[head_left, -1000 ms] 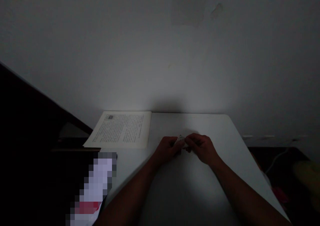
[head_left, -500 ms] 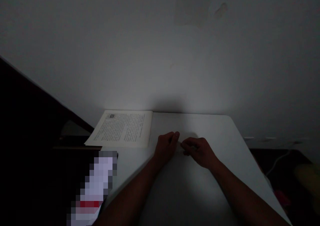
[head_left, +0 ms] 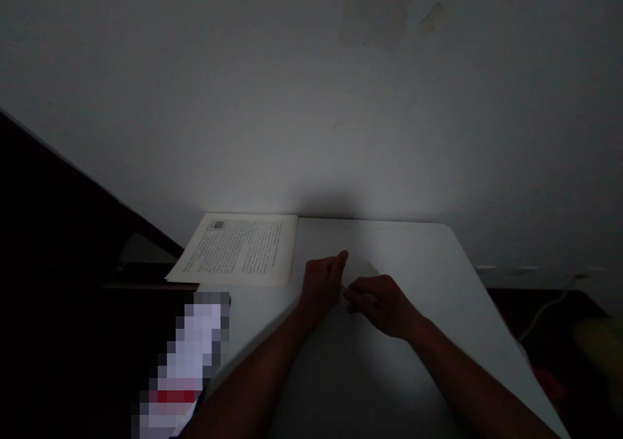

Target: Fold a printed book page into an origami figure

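Over the middle of the white table point(head_left: 413, 248), my left hand point(head_left: 322, 285) is closed, its thumb pointing up and away. Whatever its curled fingers hold is hidden. Close on its right, my right hand point(head_left: 378, 301) pinches with thumb and fingertips. A tiny thin thing shows between the two hands, too small and dark to name. To the left of my left hand, a printed sheet or booklet point(head_left: 238, 248) with a small square code lies at the table's back left corner.
A pixelated bright object point(head_left: 195, 348) is at the table's left edge. The wall point(head_left: 292, 102) rises behind the table. On the right are a pale cable point(head_left: 542, 312) and a blurred yellowish thing point(head_left: 598, 345) beyond the edge.
My right hand has moved slightly left and nearer to me, its fingertips now beside the lower part of my left hand. My left thumb is raised a little more.
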The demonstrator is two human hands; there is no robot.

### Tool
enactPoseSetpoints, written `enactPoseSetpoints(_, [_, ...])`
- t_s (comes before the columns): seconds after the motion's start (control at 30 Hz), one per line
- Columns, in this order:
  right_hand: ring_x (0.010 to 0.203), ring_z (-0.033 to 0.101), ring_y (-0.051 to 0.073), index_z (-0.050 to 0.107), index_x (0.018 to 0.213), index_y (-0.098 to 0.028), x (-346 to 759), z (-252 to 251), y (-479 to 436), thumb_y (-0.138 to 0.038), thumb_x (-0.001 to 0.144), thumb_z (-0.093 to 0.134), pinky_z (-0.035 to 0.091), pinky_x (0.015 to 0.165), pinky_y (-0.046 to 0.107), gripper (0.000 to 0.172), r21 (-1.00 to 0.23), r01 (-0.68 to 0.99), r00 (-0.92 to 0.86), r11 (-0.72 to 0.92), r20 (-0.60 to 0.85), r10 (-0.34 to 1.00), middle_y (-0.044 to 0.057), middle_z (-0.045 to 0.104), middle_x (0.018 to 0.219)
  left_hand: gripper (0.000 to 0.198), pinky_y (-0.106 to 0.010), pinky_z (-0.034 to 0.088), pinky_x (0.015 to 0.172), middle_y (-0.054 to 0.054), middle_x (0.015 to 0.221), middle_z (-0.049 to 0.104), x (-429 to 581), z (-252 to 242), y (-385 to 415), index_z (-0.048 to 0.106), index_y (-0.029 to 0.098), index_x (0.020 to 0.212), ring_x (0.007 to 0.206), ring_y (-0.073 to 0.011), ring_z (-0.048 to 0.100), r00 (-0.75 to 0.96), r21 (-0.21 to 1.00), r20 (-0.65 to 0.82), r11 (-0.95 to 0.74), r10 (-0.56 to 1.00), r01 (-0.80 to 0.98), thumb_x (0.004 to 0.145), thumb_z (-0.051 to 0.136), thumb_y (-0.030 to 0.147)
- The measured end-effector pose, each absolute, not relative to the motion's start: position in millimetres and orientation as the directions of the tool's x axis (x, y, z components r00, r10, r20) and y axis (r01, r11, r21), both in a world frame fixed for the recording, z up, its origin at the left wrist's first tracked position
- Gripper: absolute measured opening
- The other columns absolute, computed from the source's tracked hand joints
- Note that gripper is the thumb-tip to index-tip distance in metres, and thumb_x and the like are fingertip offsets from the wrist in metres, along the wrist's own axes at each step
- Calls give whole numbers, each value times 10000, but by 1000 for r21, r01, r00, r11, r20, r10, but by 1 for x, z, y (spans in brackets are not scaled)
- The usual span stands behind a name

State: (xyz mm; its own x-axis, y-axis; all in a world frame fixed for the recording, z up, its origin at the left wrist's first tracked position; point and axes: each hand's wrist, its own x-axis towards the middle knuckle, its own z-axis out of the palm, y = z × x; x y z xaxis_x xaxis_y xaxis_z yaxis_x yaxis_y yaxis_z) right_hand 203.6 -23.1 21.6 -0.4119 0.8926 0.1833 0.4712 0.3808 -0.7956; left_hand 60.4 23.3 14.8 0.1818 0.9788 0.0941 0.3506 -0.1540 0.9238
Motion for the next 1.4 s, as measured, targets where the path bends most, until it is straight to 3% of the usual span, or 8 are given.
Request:
enactPoseSetpoints(0.17, [507,539,102,584,593,-194,198,24,-28,-306,901,448,409,550,222,354,-746,467,-416,475,289,862,3,603,561,530,-242,219,452,49,457,237,64,16,24,268,187,467,454,-78,246,234,936,9,-90,972,341,831,420,541])
enactPoseSetpoints(0.47, [541,597,118,632,660,-192,205,24,-15,-359,863,520,420,552,227,286,-832,472,-362,292,119,925,1,657,600,536,-247,225,476,50,466,246,58,11,33,316,179,455,460,-78,266,134,946,16,-58,991,319,817,445,552])
enactPoseSetpoints(0.77, [487,553,90,609,574,-169,210,18,-13,-369,884,494,404,522,205,386,-896,356,-343,266,139,929,0,621,525,574,-239,279,474,43,436,357,61,12,28,456,160,470,443,-90,345,174,991,-82,61,981,121,736,484,668])
enactPoseSetpoints(1.03, [446,520,75,599,528,-166,200,24,-23,-325,864,536,381,487,195,378,-907,304,-331,293,188,925,-7,600,487,588,-248,265,472,42,409,326,62,12,32,436,168,425,428,-92,326,126,972,-19,-11,992,236,767,458,646])
enactPoseSetpoints(1.27, [478,551,85,608,577,-169,207,14,-14,-353,873,524,397,510,197,359,-894,357,-285,270,171,943,-6,619,511,583,-243,276,473,44,432,342,59,12,33,434,166,447,441,-88,329,155,993,-62,45,986,111,720,507,676])
enactPoseSetpoints(1.4, [479,555,88,617,592,-172,209,13,-14,-359,871,524,398,504,197,348,-892,367,-267,265,172,948,-8,622,515,601,-238,262,458,42,441,349,55,8,36,447,159,464,440,-83,325,140,995,-6,-9,990,100,748,454,689])
